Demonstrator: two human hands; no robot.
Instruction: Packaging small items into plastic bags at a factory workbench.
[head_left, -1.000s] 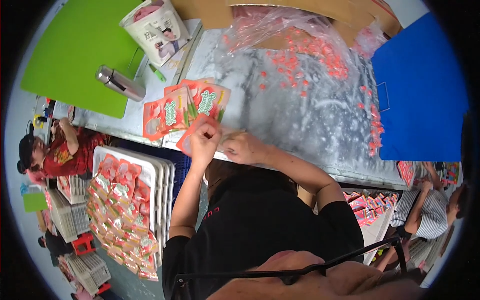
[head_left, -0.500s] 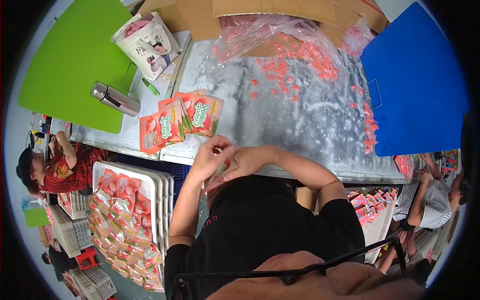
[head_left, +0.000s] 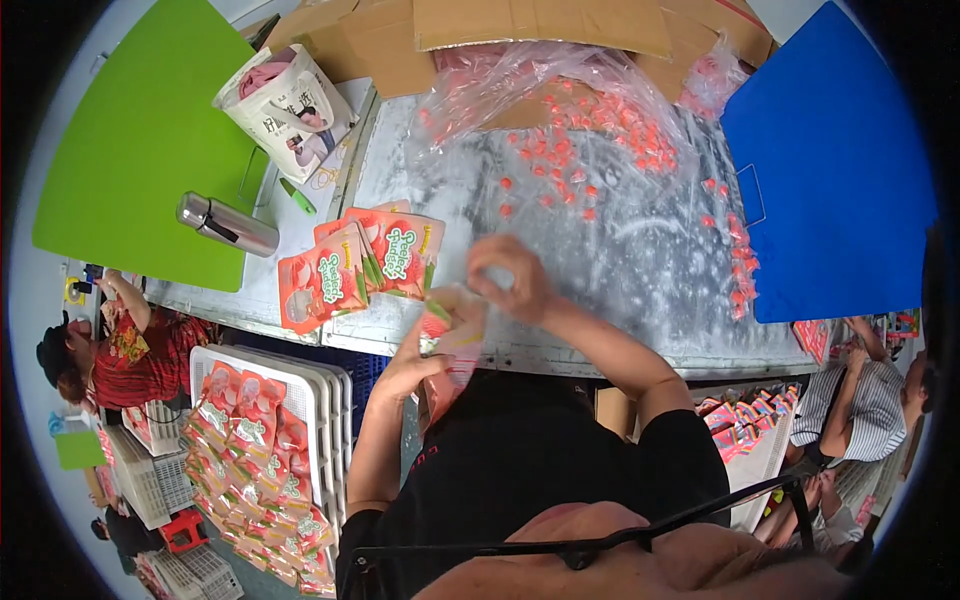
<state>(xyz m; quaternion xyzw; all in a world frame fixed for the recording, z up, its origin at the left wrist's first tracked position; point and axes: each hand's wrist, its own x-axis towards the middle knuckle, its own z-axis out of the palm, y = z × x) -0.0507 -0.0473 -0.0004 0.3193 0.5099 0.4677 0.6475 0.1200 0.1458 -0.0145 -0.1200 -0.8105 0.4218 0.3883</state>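
My left hand [head_left: 405,372] grips a pink-and-red printed pouch [head_left: 455,350] upright in front of my body, at the table's near edge. Just above the pouch's upper right side is my right hand [head_left: 515,280], its thumb and forefinger curled into a ring. Whether those fingertips hold anything, or catch the pouch's rim, is too blurred to tell. On the table to the left lie several similar flat pouches [head_left: 405,250], overlapping. Small wrapped red pieces [head_left: 560,150] are scattered farther off, many on or under a clear plastic sheet [head_left: 480,85].
A steel flask [head_left: 230,225], a green-handled tool [head_left: 297,197] and a white bag [head_left: 290,110] stand or lie at left. Green [head_left: 150,150] and blue [head_left: 830,170] panels flank the table. Stacked white trays [head_left: 320,420] with pouches are at lower left. Other people work on both sides.
My right hand has lifted off the pouch area and moved up and right, its fingers curling. The pouch, earlier mostly hidden between my hands, now shows upright in my left hand.
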